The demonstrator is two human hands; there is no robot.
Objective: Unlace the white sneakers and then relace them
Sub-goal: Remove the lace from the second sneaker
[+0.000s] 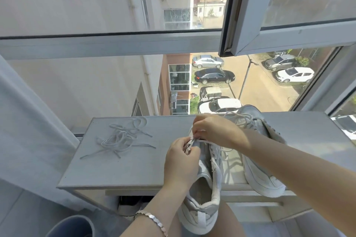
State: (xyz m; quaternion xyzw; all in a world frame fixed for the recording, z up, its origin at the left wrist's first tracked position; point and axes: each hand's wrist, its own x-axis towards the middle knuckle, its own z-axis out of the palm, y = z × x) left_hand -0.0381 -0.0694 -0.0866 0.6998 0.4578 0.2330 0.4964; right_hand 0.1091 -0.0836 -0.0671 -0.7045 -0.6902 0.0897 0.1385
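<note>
A white sneaker (206, 194) lies heel toward me at the table's front edge, its opening facing up. My left hand (182, 161) grips the eyelet flap near its toe end. My right hand (213, 131) pinches a white lace (221, 145) at the same spot, just above the left hand. The second white sneaker (258, 167) lies on its side to the right, behind my right forearm, with a tangle of its lace (240, 117) at its far end. A loose white lace (123, 138) sits in a heap on the table's left part.
The grey table (123, 167) stands against a window (115, 44) with an open sash at upper right. A pale curtain (28, 131) hangs at the left. A blue-grey round container (71, 227) stands on the floor at lower left.
</note>
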